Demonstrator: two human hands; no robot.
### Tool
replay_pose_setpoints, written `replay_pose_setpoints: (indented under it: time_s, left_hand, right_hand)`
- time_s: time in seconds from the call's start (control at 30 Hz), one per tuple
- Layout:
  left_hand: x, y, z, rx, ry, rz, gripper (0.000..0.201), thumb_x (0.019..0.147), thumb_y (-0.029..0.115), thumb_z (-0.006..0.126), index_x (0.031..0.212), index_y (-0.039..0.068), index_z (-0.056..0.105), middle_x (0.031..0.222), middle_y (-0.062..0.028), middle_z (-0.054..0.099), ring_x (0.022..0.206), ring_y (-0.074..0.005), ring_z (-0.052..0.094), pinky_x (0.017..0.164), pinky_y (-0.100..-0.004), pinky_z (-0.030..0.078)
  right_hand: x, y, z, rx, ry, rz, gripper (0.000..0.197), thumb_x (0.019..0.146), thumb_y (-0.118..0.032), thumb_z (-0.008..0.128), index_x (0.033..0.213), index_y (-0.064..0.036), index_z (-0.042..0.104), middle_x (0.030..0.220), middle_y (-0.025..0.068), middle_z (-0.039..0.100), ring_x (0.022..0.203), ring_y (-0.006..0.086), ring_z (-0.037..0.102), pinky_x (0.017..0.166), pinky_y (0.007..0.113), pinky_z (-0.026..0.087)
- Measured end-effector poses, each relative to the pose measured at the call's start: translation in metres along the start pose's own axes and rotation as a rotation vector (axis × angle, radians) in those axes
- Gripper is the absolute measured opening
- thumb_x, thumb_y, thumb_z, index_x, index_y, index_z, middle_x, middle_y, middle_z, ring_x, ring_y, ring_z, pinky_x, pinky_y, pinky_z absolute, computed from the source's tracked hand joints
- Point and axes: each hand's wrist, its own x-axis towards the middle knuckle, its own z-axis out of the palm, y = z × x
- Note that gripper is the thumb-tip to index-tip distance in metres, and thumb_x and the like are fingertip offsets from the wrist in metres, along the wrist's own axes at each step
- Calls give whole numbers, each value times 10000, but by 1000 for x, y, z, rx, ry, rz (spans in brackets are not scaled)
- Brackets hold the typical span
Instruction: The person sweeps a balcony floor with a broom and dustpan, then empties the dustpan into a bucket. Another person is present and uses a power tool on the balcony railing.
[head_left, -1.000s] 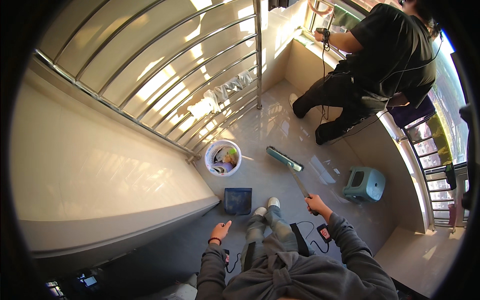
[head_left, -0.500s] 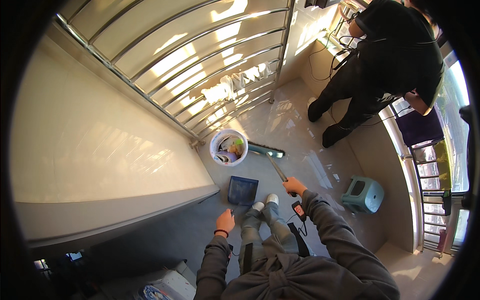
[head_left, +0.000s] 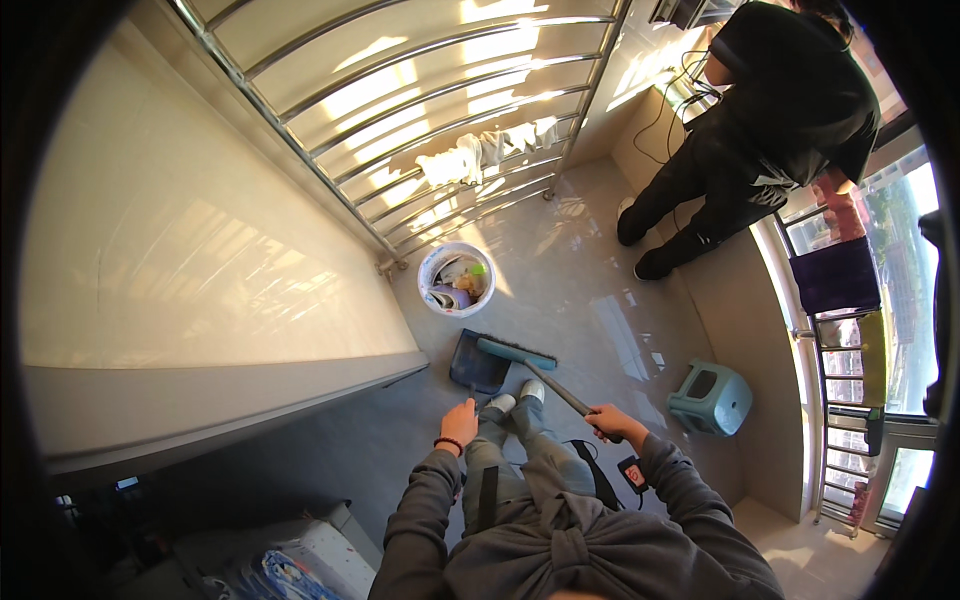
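My right hand (head_left: 613, 422) is closed round the handle of a broom (head_left: 518, 352). Its teal head with dark bristles lies across the right part of a dark blue dustpan (head_left: 466, 372). Down by my shoes, the dustpan has its handle in my closed left hand (head_left: 459, 426); the fingers cover most of that handle. Just beyond the dustpan stands a round white bin (head_left: 424, 294) with crumpled waste in it, purple, green and brown bits among it.
A person in black (head_left: 790, 110) stands at the far right, cables near their legs. A blue-green stool (head_left: 728, 404) sits at right by the wall. Metal rails (head_left: 310, 155) with white cloths (head_left: 465, 165) line the far left. Cloths hang by the window.
The broom head has come nearer, from beside the bin onto the dustpan. My right hand has moved down and slightly right, my left hand slightly up. The other person has shifted posture.
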Motion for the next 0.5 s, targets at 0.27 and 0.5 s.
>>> replay_pose_setpoints:
  time_s: [0.27, 0.5]
  left_hand:
    - [-8, -25, 16, -51, -44, -58, 233, 799, 187, 555, 995, 97, 466, 853, -151, 578, 807, -350, 562, 672, -456, 457]
    - [-3, -20, 14, -4, -105, -82, 230, 811, 184, 531, 1012, 94, 461, 842, -160, 579, 810, -351, 562, 680, -468, 453]
  right_hand:
    - [-70, -20, -16, 192, 42, 65, 166, 849, -201, 494, 850, -35, 500, 575, 32, 477, 437, 105, 462, 376, 281, 409]
    - [-14, -10, 15, -263, 225, -114, 229, 821, -226, 509, 889, -10, 475, 689, 164, 569, 566, 285, 583, 521, 383, 474]
